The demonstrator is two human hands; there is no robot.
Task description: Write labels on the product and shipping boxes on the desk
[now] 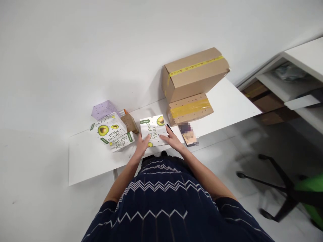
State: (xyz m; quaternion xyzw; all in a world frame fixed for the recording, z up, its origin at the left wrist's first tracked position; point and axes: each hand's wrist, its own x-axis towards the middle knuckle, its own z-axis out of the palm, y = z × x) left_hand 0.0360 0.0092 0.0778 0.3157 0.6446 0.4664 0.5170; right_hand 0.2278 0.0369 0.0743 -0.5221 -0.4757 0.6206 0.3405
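The dark zigzag-patterned garment [164,201] of the person is closest to the camera. Beyond it, both hands rest on a flat white Super Meal carton [152,130] at the near edge of the white surface [85,161]. The left hand [141,145] presses its near left corner, the right hand [173,139] its right side; the fingers of both lie spread and flat, not clamped. More Super Meal cartons [111,131] lie left, two taped cardboard boxes [191,84] stand at the far edge.
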